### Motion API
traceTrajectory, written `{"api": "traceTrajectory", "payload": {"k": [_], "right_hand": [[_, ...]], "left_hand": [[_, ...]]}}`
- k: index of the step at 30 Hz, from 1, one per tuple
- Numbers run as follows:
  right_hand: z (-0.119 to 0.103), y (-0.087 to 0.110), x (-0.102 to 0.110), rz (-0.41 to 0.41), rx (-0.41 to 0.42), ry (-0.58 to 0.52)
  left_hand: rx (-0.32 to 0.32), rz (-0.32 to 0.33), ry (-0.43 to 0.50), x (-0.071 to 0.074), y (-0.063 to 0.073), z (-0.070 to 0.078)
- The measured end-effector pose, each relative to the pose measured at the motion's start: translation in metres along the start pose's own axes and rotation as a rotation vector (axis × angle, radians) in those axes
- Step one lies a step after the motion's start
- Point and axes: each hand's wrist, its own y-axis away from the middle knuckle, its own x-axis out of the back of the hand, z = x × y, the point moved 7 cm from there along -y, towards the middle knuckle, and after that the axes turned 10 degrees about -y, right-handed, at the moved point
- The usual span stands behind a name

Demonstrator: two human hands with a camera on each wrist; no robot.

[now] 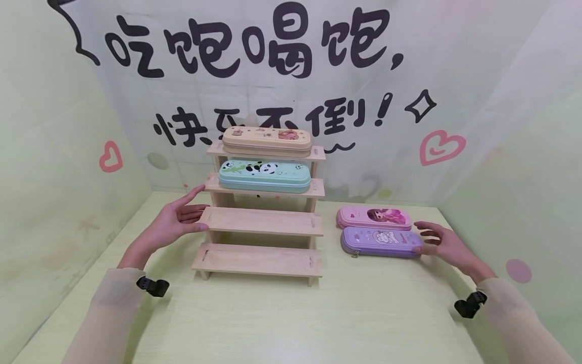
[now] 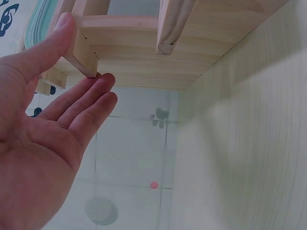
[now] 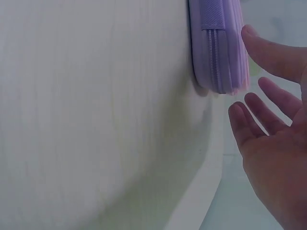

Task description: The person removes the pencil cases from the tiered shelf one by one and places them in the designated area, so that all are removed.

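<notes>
A four-step wooden rack (image 1: 261, 220) stands on the table. My left hand (image 1: 170, 222) holds its left side, thumb at the front edge of a lower step and fingertips behind; the left wrist view shows the thumb and fingers about a step end (image 2: 84, 57). On the top step lies a cream pencil case (image 1: 265, 141), and below it a mint panda pencil case (image 1: 264, 176). My right hand (image 1: 447, 247) is at the right end of a purple pencil case (image 1: 382, 241), thumb by its top and fingers spread. Behind that lies a pink pencil case (image 1: 359, 216).
The pale table (image 1: 282, 318) extends in front of the rack. A printed cloth backdrop (image 1: 364, 151) with dark lettering hangs behind, and cloth walls close in both sides. Each wrist carries a small black camera (image 1: 153, 286).
</notes>
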Motion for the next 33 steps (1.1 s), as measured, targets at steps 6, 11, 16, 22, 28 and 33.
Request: {"api": "traceTrajectory", "payload": {"k": [6,11,16,22,28,33], "right_hand": [[-0.021,0.003,-0.002,0.042,0.08,0.063],[-0.036,0.003,-0.01,0.045,0.189,0.071],[-0.047,-0.002,-0.02,0.022,0.219,0.098],[-0.063,-0.008,-0.031,-0.002,0.199,0.093],[-0.077,-0.013,-0.042,-0.012,0.187,0.094],[-0.086,-0.02,-0.048,0.002,0.189,0.11]], "left_hand": [[0.004,0.0,0.003,0.0,-0.001,0.0],[0.001,-0.002,0.002,0.0,0.0,0.001],[0.004,-0.003,-0.001,0.0,0.0,0.0],[0.0,0.001,0.002,0.001,0.001,0.0],[-0.008,-0.001,0.008,0.0,0.0,0.0],[-0.003,-0.002,0.018,0.0,0.001,0.0]]}}
